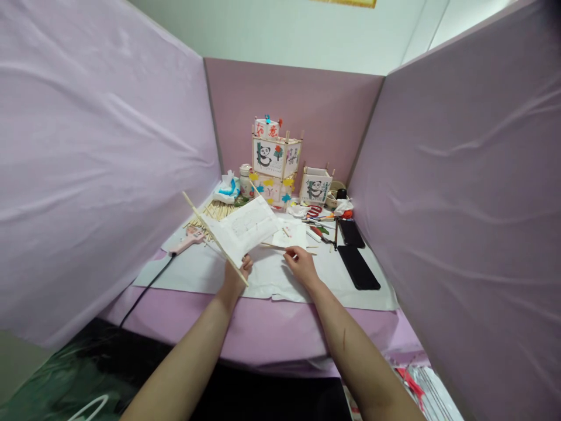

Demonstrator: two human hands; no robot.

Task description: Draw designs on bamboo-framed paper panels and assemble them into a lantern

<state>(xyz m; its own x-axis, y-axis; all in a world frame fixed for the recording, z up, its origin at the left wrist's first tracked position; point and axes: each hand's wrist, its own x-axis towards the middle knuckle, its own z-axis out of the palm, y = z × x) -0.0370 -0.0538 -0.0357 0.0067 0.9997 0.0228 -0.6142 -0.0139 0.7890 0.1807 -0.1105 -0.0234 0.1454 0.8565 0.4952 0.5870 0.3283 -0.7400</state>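
Observation:
My left hand (pixel 236 275) is closed on a white paper panel (pixel 248 225), held tilted above the table. A long wooden stick (pixel 210 234) runs along the panel's left edge, and faint drawing marks show on the paper. Some of my left fingers are hidden behind the panel. My right hand (pixel 302 264), fingers pinched, holds a thin wooden stick (pixel 274 246) that points left toward the panel's lower right corner; whether they touch I cannot tell. Beneath lies a small sheet of paper (pixel 295 234) with a drawing on it.
A tiered panda lantern (pixel 272 156) stands at the back, beside a smaller one (pixel 316 186). A pink corded glue gun (pixel 189 240) and loose sticks (pixel 217 210) lie left. Red scissors (pixel 314 211), pens and two black phones (pixel 358 268) lie right. Pink-lilac partitions surround the table.

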